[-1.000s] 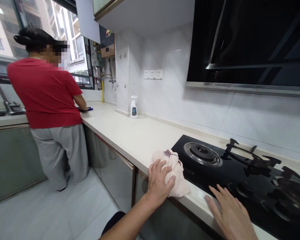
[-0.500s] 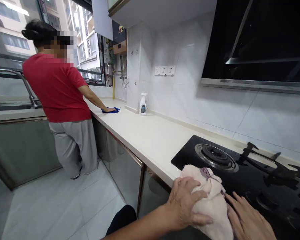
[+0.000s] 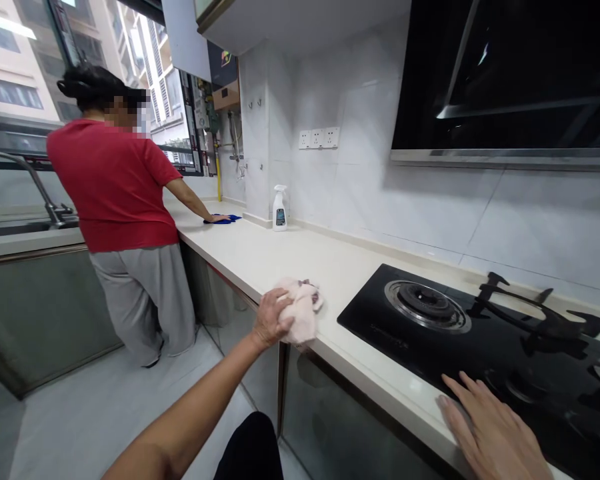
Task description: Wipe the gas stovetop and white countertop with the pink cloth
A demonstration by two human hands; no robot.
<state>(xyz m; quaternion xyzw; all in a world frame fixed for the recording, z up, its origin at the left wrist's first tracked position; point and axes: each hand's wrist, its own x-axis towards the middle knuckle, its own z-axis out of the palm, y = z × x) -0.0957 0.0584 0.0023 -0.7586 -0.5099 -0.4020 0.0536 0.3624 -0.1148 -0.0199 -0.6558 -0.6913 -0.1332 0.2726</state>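
Observation:
A crumpled pale pink towel (image 3: 303, 313) lies at the front edge of the white countertop (image 3: 260, 257), part of it hanging over. My left hand (image 3: 273, 317) grips the towel from its left side, fingers curled on the cloth. To the right, my right hand (image 3: 490, 423) rests on the front edge of the black gas stove (image 3: 380, 327), fingers stretched out and holding nothing.
A white spray bottle (image 3: 279, 208) stands by the wall. Further left, a person in a red shirt (image 3: 115, 180) presses a blue cloth (image 3: 223, 219) on the counter. A pan support (image 3: 530, 317) sits on the stove under the range hood (image 3: 505, 87).
My left hand has moved left with the towel, from the stove's front corner to the bare counter edge. My right hand has stayed by the stove, now apart from the towel.

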